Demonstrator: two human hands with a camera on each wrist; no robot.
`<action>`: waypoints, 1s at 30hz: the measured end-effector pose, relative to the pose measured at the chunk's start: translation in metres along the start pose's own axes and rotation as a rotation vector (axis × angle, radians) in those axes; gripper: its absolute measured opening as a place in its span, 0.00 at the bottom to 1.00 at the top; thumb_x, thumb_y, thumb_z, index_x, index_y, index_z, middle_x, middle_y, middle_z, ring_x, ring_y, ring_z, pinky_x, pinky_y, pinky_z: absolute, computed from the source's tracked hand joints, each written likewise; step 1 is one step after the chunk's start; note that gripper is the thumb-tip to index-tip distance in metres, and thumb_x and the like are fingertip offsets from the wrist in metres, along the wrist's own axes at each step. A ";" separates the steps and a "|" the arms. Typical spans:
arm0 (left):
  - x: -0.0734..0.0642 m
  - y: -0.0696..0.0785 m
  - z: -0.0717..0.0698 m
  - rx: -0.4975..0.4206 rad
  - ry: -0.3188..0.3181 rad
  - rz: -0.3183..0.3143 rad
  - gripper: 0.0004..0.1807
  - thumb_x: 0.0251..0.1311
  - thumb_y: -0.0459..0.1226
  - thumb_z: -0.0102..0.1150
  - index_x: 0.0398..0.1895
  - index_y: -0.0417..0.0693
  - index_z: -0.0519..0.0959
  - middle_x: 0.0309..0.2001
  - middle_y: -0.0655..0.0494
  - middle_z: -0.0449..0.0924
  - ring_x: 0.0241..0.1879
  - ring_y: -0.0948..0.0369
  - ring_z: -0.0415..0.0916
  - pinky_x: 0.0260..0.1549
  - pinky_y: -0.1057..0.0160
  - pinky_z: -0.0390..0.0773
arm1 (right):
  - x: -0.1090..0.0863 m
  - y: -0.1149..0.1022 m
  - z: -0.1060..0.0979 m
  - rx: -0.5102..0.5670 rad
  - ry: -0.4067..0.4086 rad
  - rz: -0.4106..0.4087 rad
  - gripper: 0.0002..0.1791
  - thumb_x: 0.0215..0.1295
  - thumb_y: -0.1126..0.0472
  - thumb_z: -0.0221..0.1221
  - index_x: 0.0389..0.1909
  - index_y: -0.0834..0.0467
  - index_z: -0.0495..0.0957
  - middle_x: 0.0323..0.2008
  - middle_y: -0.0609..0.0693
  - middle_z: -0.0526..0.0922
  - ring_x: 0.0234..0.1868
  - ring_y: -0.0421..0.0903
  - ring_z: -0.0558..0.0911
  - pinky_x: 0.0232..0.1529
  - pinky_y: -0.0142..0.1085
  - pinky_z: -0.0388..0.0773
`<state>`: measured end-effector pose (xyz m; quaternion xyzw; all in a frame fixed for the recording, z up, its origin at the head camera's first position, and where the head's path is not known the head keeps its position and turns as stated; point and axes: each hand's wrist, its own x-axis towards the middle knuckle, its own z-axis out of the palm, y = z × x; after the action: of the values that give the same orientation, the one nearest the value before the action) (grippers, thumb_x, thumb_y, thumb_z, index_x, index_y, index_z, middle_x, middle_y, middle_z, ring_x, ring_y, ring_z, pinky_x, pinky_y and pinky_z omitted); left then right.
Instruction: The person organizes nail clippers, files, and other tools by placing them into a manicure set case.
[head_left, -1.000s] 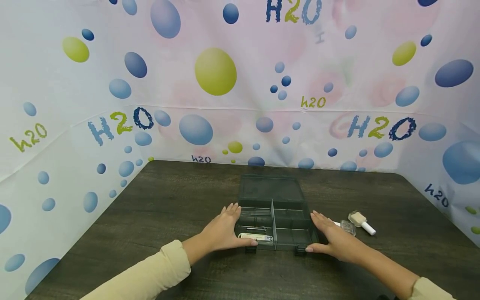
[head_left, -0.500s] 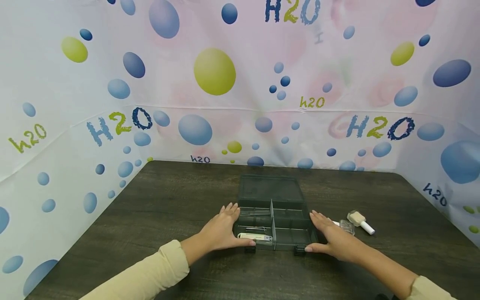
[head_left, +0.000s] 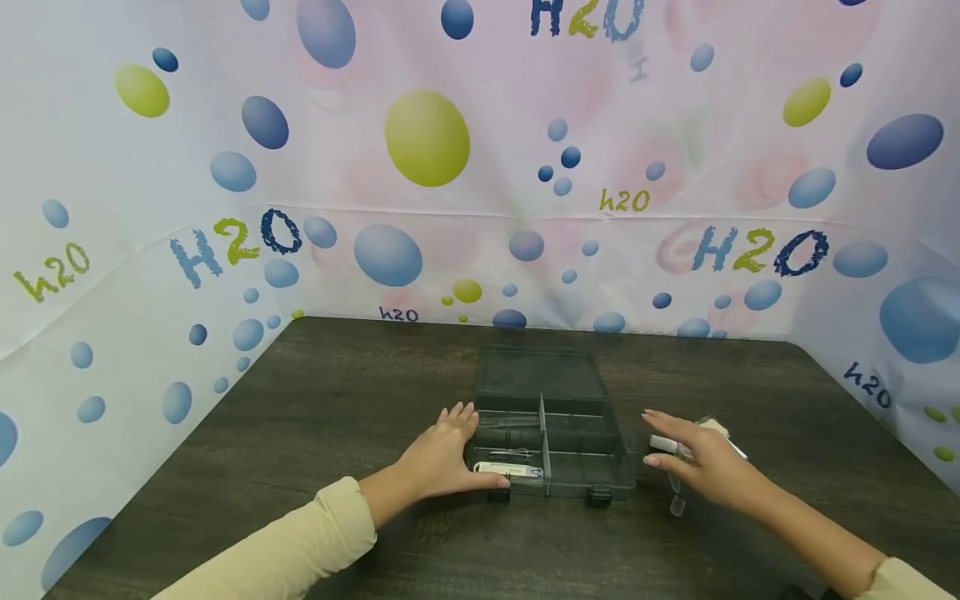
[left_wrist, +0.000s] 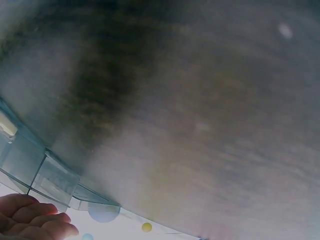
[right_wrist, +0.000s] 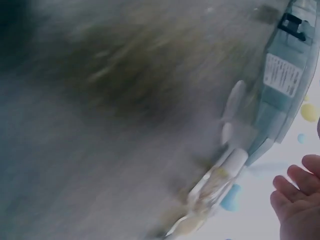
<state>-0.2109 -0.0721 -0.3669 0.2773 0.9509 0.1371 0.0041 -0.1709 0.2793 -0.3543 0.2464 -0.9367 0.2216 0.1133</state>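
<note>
A dark translucent organizer box point(head_left: 588, 468) lies with its lid point(head_left: 540, 371) folded back. Along its left wall rest the straight fingers of my left hand point(head_left: 435, 454), the thumb reaching over the front left corner. Inside, a nail clipper point(head_left: 508, 471) and thin metal pieces point(head_left: 510, 453) occupy the front left compartment. My right hand point(head_left: 712, 467), thumb and fingers spread, hovers apart from the box over several small items. Beneath it show a white-capped bottle point(head_left: 663, 444), a cream nail polish bottle point(head_left: 714, 426) partly hidden by the hand, and a clear slender piece point(head_left: 677, 505).
The dark wooden table point(head_left: 360, 383) runs back to a wall sheet point(head_left: 637, 275) printed with bubbles. In the right wrist view, the box's side carries a white label point(right_wrist: 282, 75) and a black latch point(right_wrist: 292, 26).
My right hand has left the box's right side and moved right, over the bottles. The clear slender piece has come into view. My left hand stays at the box.
</note>
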 end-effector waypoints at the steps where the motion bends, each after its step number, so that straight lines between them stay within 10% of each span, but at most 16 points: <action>1: 0.000 0.000 0.000 -0.004 -0.001 -0.001 0.55 0.44 0.67 0.59 0.65 0.33 0.62 0.69 0.38 0.56 0.70 0.45 0.52 0.67 0.46 0.57 | -0.003 0.002 0.000 -0.012 0.036 -0.008 0.30 0.55 0.58 0.64 0.57 0.68 0.71 0.55 0.66 0.75 0.51 0.62 0.78 0.42 0.48 0.79; 6: 0.000 0.001 -0.001 -0.017 0.001 0.000 0.55 0.44 0.67 0.59 0.65 0.33 0.63 0.68 0.38 0.57 0.70 0.44 0.52 0.67 0.45 0.57 | -0.017 0.012 0.001 -0.062 0.133 -0.014 0.19 0.49 0.65 0.67 0.44 0.62 0.81 0.40 0.53 0.84 0.34 0.44 0.82 0.30 0.33 0.79; 12: -0.001 0.000 -0.002 -0.017 0.009 0.003 0.55 0.44 0.67 0.60 0.64 0.33 0.63 0.68 0.37 0.57 0.69 0.44 0.53 0.66 0.45 0.57 | -0.033 0.025 0.002 0.103 0.021 0.007 0.14 0.52 0.65 0.65 0.41 0.65 0.81 0.30 0.47 0.80 0.28 0.25 0.71 0.22 0.27 0.71; 19: 0.000 0.000 -0.002 -0.015 0.002 0.013 0.54 0.44 0.66 0.59 0.65 0.32 0.63 0.68 0.37 0.57 0.69 0.43 0.53 0.66 0.46 0.57 | -0.045 0.043 0.007 0.316 -0.145 -0.015 0.17 0.57 0.65 0.62 0.44 0.72 0.76 0.28 0.44 0.74 0.27 0.30 0.70 0.20 0.27 0.69; 30: 0.000 0.000 -0.002 -0.014 0.001 0.005 0.55 0.44 0.66 0.60 0.64 0.32 0.63 0.68 0.36 0.57 0.69 0.42 0.53 0.66 0.45 0.58 | -0.043 0.045 0.012 0.410 -0.180 -0.080 0.14 0.57 0.69 0.60 0.44 0.71 0.76 0.26 0.42 0.71 0.21 0.34 0.67 0.16 0.28 0.64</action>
<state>-0.2109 -0.0721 -0.3649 0.2795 0.9493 0.1438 0.0054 -0.1582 0.3264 -0.3951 0.3201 -0.8678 0.3798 -0.0143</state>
